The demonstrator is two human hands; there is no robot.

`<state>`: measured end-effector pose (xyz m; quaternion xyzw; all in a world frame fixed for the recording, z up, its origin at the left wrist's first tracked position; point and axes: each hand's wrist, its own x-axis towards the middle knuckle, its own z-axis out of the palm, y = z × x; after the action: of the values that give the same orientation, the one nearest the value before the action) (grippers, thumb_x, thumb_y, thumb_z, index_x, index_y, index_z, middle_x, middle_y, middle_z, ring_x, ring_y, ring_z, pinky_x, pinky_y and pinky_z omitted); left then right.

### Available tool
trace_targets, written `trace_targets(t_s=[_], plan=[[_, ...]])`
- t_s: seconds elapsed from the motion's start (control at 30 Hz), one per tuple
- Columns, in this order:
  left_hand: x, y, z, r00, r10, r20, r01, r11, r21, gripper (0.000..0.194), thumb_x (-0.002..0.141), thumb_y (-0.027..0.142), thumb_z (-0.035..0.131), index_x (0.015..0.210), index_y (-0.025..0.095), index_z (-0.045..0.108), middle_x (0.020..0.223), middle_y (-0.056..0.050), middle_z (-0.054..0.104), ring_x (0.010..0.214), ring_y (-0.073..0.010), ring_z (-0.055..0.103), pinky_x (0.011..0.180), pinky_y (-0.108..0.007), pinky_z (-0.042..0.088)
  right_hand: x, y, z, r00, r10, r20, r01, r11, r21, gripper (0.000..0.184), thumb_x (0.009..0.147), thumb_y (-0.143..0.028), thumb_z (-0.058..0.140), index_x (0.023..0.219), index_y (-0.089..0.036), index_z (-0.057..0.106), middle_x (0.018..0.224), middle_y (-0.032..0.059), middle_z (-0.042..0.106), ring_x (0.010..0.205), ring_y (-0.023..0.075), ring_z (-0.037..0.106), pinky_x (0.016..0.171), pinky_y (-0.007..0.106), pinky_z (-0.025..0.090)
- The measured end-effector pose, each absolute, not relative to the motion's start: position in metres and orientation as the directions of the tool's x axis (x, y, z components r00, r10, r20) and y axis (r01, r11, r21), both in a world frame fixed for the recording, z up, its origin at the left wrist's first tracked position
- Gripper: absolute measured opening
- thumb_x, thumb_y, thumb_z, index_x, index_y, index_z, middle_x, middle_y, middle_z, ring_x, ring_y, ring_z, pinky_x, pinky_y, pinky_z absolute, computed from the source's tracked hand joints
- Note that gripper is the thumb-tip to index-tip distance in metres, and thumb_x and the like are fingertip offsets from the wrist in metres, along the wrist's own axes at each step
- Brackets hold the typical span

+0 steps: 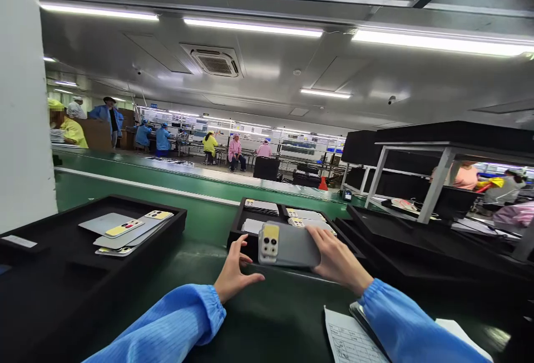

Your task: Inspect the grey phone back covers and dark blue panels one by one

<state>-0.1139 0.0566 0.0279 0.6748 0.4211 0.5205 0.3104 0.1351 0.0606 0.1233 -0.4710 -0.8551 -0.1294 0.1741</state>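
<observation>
My right grip (337, 254) is closed around one end of a grey phone back (294, 246), camera patch toward the left; layered edges suggest more than one piece, count not established. My left grip (233, 274) holds nothing, thumb and fingers spread wide just beside the other end, apparently apart from it. The held piece is in front of the divided tray (235, 224).

I judge the step to be two-handed handling of the piece; the next move calls for level support at the free end and no rubbing between faces.

Behind it, more phone backs (306, 215) lie in the tray's compartments. At left, a black tray (177, 224) bears a loose, overlapping pile (133, 235). The counter (204, 240) is green; a printed sheet (348, 332) lies by my right sleeve. Beyond, seated workers (236, 152) occupy a room under strip lights (254, 28).
</observation>
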Motion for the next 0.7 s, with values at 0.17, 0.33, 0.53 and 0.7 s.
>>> trace_targets(t_s=[0.17,0.33,0.53,0.7], plan=[[-0.119,0.065,0.026,0.053,0.939,0.341,0.178,-0.345,0.922,0.053,0.064,0.038,0.066,0.105,0.018,0.039,0.099,-0.004,0.043,0.065,-0.0095,0.053,0.066,-0.03,0.045,0.134,0.135,0.15,-0.379,0.826,0.416,0.908,0.418,-0.003,0.037,0.084,-0.028,0.052,0.118,-0.017,0.045,0.12,0.0087,0.049,0.104,0.0238,0.051,0.085,0.045,0.042],[-0.118,0.067,0.026,0.023,0.952,0.304,0.138,-0.304,0.943,0.041,0.065,0.038,0.065,0.094,0.017,0.045,0.088,-0.001,0.046,0.059,-0.007,0.049,0.06,-0.025,0.043,0.108,0.205,0.156,-0.349,0.905,0.244,0.92,0.381,-0.096,0.027,0.086,-0.027,0.051,0.11,-0.015,0.052,0.11,0.0064,0.056,0.092,0.0197,0.058,0.076,0.039,0.049],[-0.119,0.072,0.025,-0.009,0.96,0.279,0.108,-0.277,0.955,0.032,0.069,0.035,0.062,0.089,0.016,0.046,0.083,0.0,0.047,0.057,-0.0073,0.051,0.059,-0.024,0.042,0.08,0.248,0.142,-0.366,0.925,0.103,0.907,0.38,-0.185,0.028,0.086,-0.027,0.051,0.111,-0.015,0.051,0.111,0.0069,0.055,0.092,0.0196,0.058,0.076,0.039,0.049],[-0.118,0.072,0.026,-0.015,0.967,0.253,0.099,-0.25,0.963,0.026,0.072,0.034,0.057,0.088,0.016,0.046,0.08,0.001,0.046,0.055,-0.0072,0.052,0.057,-0.023,0.042,0.073,0.271,0.122,-0.402,0.913,0.064,0.881,0.405,-0.246,0.028,0.086,-0.026,0.051,0.111,-0.015,0.051,0.112,0.0071,0.055,0.093,0.0195,0.058,0.076,0.039,0.049]])
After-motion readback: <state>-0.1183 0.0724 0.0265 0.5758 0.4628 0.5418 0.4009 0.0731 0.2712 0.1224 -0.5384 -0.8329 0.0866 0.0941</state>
